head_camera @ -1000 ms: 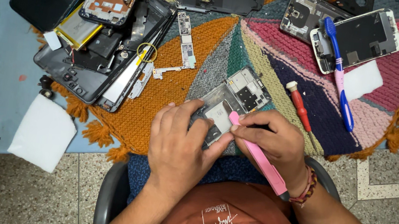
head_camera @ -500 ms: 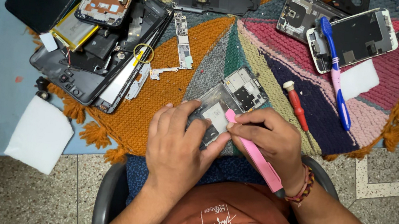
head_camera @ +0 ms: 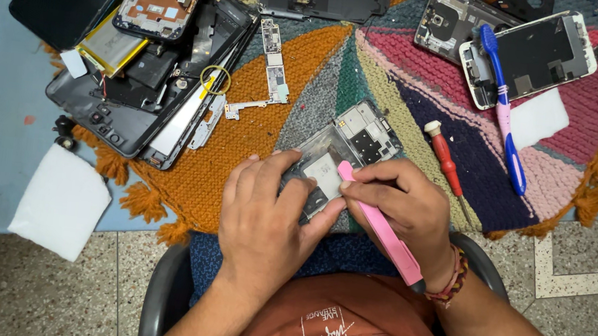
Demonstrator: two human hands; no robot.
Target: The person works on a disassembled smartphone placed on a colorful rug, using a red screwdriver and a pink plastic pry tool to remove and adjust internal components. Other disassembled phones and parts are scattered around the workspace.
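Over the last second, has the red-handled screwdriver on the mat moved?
No. The red-handled screwdriver keeps its place on the dark blue wedge of the knitted mat, just beyond the right hand; the small shift between frames is the camera's.

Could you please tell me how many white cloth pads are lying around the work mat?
2: one white pad at the mat's lower left, another white pad at upper right beside the blue brush. Others may hide under the parts.

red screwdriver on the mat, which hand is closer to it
Right. The right hand, holding a pink pry tool, sits just beside the red screwdriver, down and to its left. The left hand is farther off, beyond the opened phone.
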